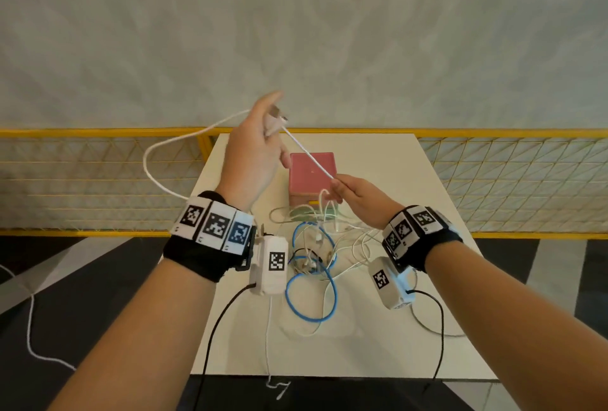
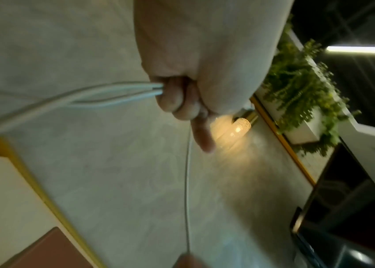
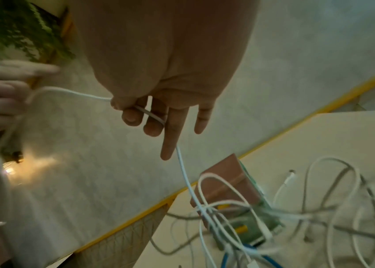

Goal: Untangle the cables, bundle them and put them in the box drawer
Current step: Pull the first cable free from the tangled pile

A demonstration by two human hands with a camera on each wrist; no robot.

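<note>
Left hand (image 1: 253,150) raised above tabletop's far left corner, fingers curled round white cable (image 1: 309,155). Right hand (image 1: 358,196) pinches same cable lower, stretch between hands taut. Cable tangle (image 1: 316,256) mid-tabletop (image 1: 411,328); pink box drawer (image 1: 312,177) toward far edge.

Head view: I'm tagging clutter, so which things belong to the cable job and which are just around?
Job: white cable held by left hand and right hand; blue cable; tangled pile; pink drawer box.
Around: table; yellow mesh fence; plant.
</note>
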